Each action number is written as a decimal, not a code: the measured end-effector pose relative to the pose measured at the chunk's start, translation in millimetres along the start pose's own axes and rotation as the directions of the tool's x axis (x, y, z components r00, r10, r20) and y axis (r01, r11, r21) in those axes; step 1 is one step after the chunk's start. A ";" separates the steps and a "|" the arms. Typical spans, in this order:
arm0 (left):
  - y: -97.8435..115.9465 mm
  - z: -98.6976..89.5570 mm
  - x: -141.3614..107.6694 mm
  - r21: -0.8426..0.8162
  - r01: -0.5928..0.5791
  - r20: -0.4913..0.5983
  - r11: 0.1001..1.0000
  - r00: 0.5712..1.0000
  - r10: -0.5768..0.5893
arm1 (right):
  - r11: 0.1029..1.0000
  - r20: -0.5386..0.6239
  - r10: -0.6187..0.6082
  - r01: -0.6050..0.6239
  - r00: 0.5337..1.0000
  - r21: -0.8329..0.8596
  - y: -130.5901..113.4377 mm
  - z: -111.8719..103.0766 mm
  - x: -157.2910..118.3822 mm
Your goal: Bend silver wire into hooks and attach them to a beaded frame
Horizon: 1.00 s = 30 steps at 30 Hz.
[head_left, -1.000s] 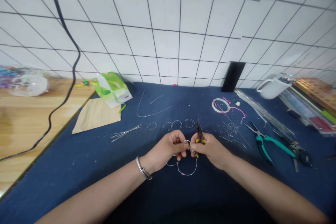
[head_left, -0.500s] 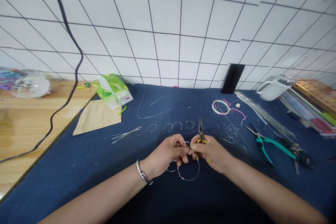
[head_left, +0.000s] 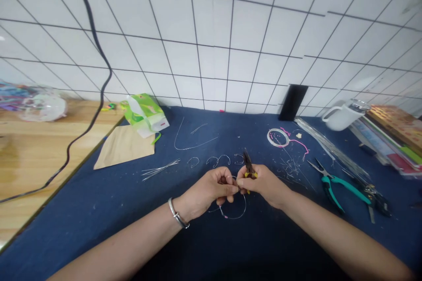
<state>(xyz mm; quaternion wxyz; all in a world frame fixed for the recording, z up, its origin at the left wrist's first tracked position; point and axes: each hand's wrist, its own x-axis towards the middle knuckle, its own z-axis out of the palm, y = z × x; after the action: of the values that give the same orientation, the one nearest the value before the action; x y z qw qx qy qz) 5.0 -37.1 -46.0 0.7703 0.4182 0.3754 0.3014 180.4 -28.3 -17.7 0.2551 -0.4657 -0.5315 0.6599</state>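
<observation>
My left hand (head_left: 214, 191), with a silver bangle at its wrist, pinches a thin looped wire (head_left: 245, 208) near the middle of the blue cloth. Small pink bits show on the lower part of the loop. Close against it, my right hand (head_left: 260, 184) has its fingertips on the same wire and also holds small yellow-handled pliers (head_left: 248, 162), their dark jaws pointing up and away. The exact joint between the fingertips is hidden. Behind the hands lie bent wire pieces (head_left: 224, 159) and a bundle of straight wires (head_left: 161, 169).
On the right are teal pliers (head_left: 351, 188), a white ring (head_left: 269, 137) with pink cord, wire scraps, a white mug (head_left: 341, 116) and stacked books (head_left: 395, 140). Brown paper (head_left: 127, 147) and a green packet (head_left: 140, 112) lie left; a black cable (head_left: 95, 37) hangs there.
The small pliers have tilted to the left in my right hand. The wire loop hangs slightly higher and further left. The whole view has shifted a little.
</observation>
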 end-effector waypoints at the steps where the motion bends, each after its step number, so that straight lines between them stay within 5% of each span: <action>1: 2.0 -1.4 -0.7 -0.008 -0.005 0.002 1.000 1.000 0.005 | 1.000 0.015 -0.004 0.004 1.000 -0.010 -3.8 0.7 2.6; 11: 8.4 -12.1 0.8 -0.097 -0.104 -0.015 0.990 0.995 0.103 | 0.993 0.072 -0.030 0.038 0.997 -0.115 -21.6 4.0 23.5; 19: 6.6 -15.3 5.5 -0.221 -0.035 0.033 0.975 0.998 0.044 | 0.982 0.054 -0.048 0.057 0.997 -0.183 -19.7 -0.4 32.2; 30: -6.7 -13.6 4.2 -0.606 0.080 0.208 0.791 0.976 0.061 | 0.935 0.091 0.021 0.013 0.996 -0.355 -46.1 9.6 39.6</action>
<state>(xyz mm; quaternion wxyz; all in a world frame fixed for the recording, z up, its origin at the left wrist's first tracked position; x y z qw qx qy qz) -3.0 -31.3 -58.2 0.9018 0.1751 0.1736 0.3550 147.4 14.3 12.1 0.1403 -0.4738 -0.6525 0.5745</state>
